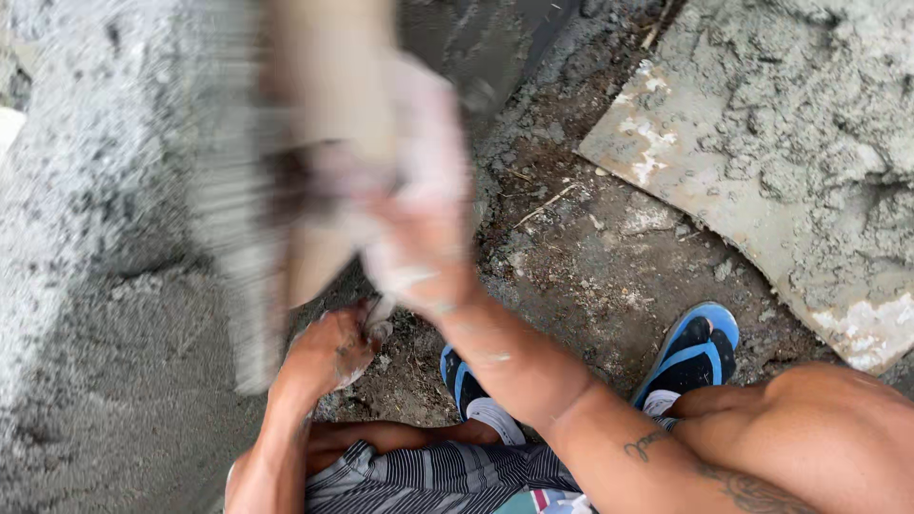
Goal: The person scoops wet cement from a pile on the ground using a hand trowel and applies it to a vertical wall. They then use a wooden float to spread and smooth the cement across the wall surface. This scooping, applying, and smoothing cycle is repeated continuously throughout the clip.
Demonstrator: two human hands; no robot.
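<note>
Plastering float (286, 209), a long flat board smeared grey and blurred with motion, held up in front of the rough grey wall (86, 190) at the left of the view; long axis running roughly top to bottom, tilted a little, upper end out of sight past the top edge. Right hand (419, 238) closed around its handle near the middle of the board, grip clamped, knuckles caked with pale mortar. Left hand (328, 352) lower down, fingers curled together at the board's bottom corner, touching or just beside it; cannot tell which. Below, blue and black sandals (690, 352) on dirt. To the upper right, a flat slab (666, 162) heaped with wet mortar (819, 114). No packages, labels or signs visible.
</note>
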